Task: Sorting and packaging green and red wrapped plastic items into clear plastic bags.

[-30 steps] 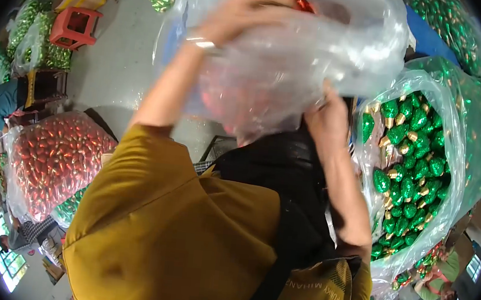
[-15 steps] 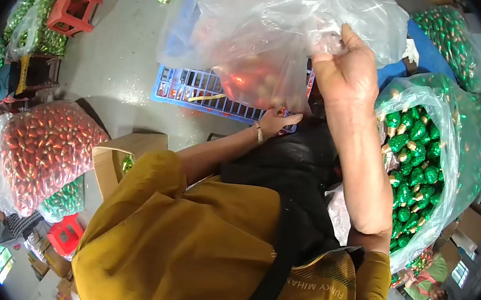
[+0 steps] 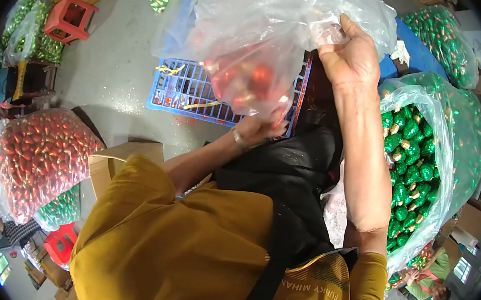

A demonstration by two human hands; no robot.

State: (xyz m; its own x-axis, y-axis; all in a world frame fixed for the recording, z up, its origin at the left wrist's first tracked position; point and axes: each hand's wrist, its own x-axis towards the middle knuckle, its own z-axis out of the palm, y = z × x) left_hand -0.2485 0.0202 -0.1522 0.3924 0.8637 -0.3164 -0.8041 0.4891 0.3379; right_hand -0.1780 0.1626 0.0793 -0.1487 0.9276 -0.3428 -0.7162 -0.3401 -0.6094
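I hold a clear plastic bag (image 3: 247,75) with a small load of red foil-wrapped pieces in its bottom, out in front of my chest. My right hand (image 3: 351,56) grips the bag's gathered upper edge at the right. My left hand (image 3: 257,129), a thin band at its wrist, cups the loaded bottom from underneath; its fingers are partly hidden by the bag. A blue plastic crate (image 3: 182,89) lies on the grey floor behind the bag. A black apron (image 3: 285,166) hangs over my mustard shirt.
A large open bag of green foil-wrapped pieces (image 3: 419,161) stands close on the right. A full bag of red ones (image 3: 37,156) sits at the left beside a cardboard box (image 3: 118,158). Red stools (image 3: 68,18) and more green bags ring the floor. Other people sit at the edges.
The bag came down from overhead to chest height. My left hand moved from its top to under the loaded bottom, while my right hand shifted up to the bag's upper edge.
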